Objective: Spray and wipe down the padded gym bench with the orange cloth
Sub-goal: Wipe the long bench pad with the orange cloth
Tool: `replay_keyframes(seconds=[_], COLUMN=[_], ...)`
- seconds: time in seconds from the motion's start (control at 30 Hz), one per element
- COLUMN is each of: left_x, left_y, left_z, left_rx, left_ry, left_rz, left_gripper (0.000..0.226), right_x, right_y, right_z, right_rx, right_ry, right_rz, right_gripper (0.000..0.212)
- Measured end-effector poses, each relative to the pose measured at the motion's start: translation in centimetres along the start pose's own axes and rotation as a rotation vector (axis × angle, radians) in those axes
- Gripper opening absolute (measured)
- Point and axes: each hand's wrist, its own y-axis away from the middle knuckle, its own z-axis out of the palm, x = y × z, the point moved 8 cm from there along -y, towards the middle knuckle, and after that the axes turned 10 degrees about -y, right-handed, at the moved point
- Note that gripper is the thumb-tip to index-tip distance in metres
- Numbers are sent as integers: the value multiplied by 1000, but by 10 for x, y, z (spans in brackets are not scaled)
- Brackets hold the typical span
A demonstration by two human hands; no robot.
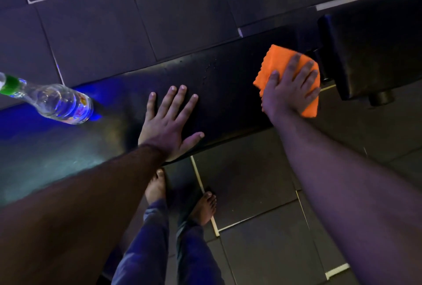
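Right hand (291, 92) presses the orange cloth (280, 65) flat, grip spread, at the surface's (228, 92) end; left hand (170, 122) braces, fingers splayed. Long overlapping strokes toward the bottle (54, 102) should serve best.

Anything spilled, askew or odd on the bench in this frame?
Only droplets beaded on the bench pad, between the flat left hand and the orange cloth under the right hand: spray not yet wiped. The bottle stands upright.

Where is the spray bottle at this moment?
In the head view, the clear bottle with a green collar stands on the bench pad at the far left, apart from the left hand pressed flat on the pad.
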Motion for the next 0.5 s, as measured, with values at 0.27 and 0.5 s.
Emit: replay_keyframes(seconds=[0.27,0.5], left_x=[2,1], left_y=[2,1], left_z=[4,5], left_rx=[-7,10], left_ry=[-10,-2], left_rz=[2,-3], left_gripper=[98,99], right_x=[-21,-55], right_y=[-10,1], right_z=[10,15], right_rx=[-106,-109], right_ry=[29,73], right_rz=[-44,-268], right_gripper=[74,74])
